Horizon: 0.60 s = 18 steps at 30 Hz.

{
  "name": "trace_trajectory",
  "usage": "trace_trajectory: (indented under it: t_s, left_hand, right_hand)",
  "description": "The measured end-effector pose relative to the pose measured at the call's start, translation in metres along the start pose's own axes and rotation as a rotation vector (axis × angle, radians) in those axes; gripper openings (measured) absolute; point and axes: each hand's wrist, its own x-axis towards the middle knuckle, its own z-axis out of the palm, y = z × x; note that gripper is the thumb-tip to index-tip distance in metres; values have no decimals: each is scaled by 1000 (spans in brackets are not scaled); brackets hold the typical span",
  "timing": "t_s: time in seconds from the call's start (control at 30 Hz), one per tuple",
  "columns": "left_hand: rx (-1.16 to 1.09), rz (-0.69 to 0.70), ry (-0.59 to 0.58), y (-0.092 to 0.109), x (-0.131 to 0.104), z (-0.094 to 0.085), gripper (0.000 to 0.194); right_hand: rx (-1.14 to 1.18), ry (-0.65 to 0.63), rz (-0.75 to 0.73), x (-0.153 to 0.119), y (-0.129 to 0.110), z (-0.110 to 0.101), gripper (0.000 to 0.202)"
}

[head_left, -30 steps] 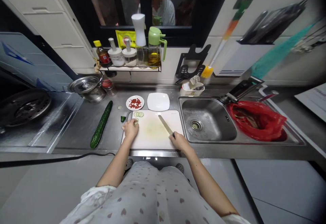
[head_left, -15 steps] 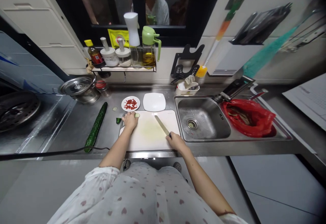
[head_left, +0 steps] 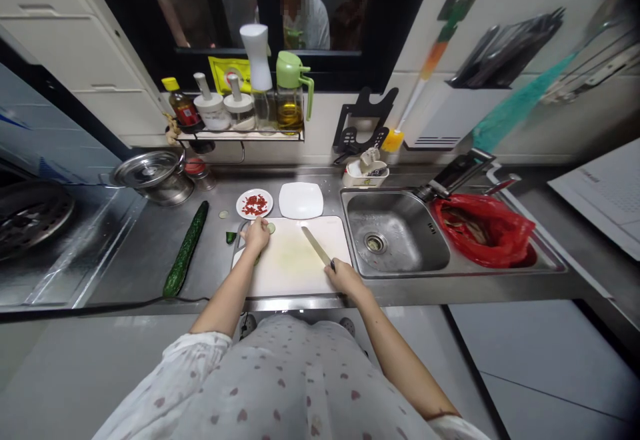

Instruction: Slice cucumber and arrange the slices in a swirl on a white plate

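My left hand (head_left: 256, 235) is closed over a cut piece of cucumber (head_left: 271, 228) at the left side of the white cutting board (head_left: 293, 280). The pale cut face shows just right of the fingers; most of the piece is hidden under the hand. My right hand (head_left: 344, 275) grips the handle of a knife (head_left: 316, 245), its blade lying low over the board and angled toward the upper left. Beside the board's left edge lies a small green cucumber end (head_left: 231, 237). A whole cucumber (head_left: 186, 250) rests on the steel counter further left.
Behind the board stand a small plate (head_left: 241, 207) of chopped red pieces and a white square dish (head_left: 301, 201). To the right is the sink (head_left: 400, 227), then a red plastic bag (head_left: 505, 227). A lidded pot (head_left: 165, 183) and a condiment rack (head_left: 260, 136) are at the back left.
My left hand has shifted and turned slightly at the board's left side, its fingers more gathered around the cucumber piece. My right hand and the knife stay nearly where they were.
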Motion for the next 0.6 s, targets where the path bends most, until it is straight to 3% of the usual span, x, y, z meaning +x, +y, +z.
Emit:
trace_trajectory:
  t_s: [0.3,0.43,0.6]
  left_hand:
    - [-217,28,-172,-2,-32,20,25]
    - [-114,40,-191,1,-44,27,20]
    - [166,150,-144,8,-49,23,19]
  right_hand:
    - [-10,-3,-8,-2,-2,-3,32]
    - [-15,-5,0,-3,-3,-3,33]
    - [-31,6,-1,-4,-4,-3,35]
